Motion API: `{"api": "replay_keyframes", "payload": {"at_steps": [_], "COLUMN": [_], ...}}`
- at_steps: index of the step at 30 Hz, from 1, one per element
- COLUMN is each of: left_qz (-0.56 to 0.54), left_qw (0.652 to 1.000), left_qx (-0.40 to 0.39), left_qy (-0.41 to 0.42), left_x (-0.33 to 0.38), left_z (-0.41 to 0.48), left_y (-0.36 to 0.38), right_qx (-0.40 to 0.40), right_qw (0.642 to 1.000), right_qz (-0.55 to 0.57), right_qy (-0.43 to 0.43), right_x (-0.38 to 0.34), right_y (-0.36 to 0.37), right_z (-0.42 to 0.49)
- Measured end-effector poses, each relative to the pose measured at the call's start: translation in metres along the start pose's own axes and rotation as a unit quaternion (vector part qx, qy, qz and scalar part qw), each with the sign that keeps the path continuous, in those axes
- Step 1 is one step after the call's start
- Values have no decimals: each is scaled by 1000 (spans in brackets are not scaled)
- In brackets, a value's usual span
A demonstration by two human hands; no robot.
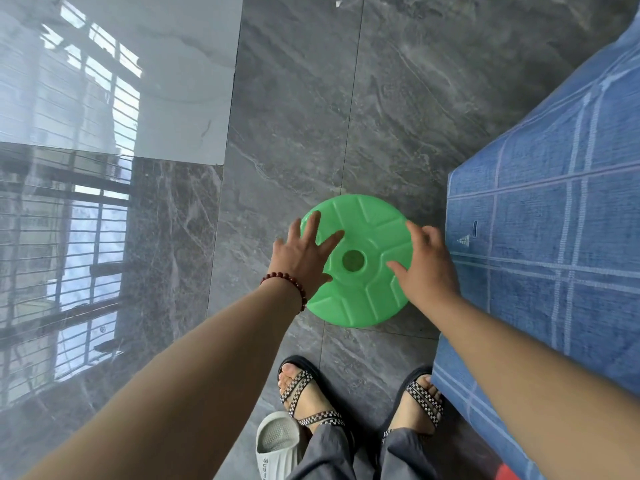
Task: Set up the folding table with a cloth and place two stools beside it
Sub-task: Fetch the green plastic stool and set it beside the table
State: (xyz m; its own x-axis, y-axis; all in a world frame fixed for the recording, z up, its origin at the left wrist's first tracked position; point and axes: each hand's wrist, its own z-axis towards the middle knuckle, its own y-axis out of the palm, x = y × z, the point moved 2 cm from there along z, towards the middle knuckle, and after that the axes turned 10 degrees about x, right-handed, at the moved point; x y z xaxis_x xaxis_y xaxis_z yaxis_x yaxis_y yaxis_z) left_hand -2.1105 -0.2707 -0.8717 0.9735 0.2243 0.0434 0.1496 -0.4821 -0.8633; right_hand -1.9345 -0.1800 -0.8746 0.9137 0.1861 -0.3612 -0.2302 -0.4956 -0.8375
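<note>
A round green plastic stool (pixel 360 292) stands on the grey floor, seen from above, with a hole in the middle of its seat. It sits just left of the table, which is covered by a blue checked cloth (pixel 554 216) hanging down over its edge. My left hand (pixel 304 258) lies on the seat's left side with fingers spread. My right hand (pixel 427 263) rests over the seat's right rim, its fingers curled over the edge next to the cloth. Only this one stool is in sight.
My two feet in checked-strap sandals (pixel 304 393) stand just below the stool. A white slipper (pixel 277 445) lies by my left foot. Glossy grey floor tiles (pixel 294 116) stretch ahead and left, reflecting a barred window.
</note>
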Motion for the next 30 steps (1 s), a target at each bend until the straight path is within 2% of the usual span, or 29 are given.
{"api": "replay_keyframes", "payload": {"at_steps": [5, 23, 26, 28, 30], "left_qz": [-58, -34, -90, -155, -194], "left_qw": [997, 996, 986, 963, 946], "left_qx": [-38, -67, -66, -79, -85], "left_qy": [-38, -41, -121, -206, -244], "left_x": [4, -4, -3, -2, 0], "left_z": [3, 0, 1, 1, 2], "left_y": [4, 8, 10, 13, 15], "right_qx": [-31, -39, -44, -51, -58], "right_qw": [995, 988, 982, 974, 968], "right_qz": [51, 75, 82, 92, 109], "right_qy": [78, 126, 165, 199, 219], "right_x": [1, -2, -1, -2, -4], "right_y": [9, 20, 19, 19, 20], "right_z": [-3, -27, -25, -26, -27]}}
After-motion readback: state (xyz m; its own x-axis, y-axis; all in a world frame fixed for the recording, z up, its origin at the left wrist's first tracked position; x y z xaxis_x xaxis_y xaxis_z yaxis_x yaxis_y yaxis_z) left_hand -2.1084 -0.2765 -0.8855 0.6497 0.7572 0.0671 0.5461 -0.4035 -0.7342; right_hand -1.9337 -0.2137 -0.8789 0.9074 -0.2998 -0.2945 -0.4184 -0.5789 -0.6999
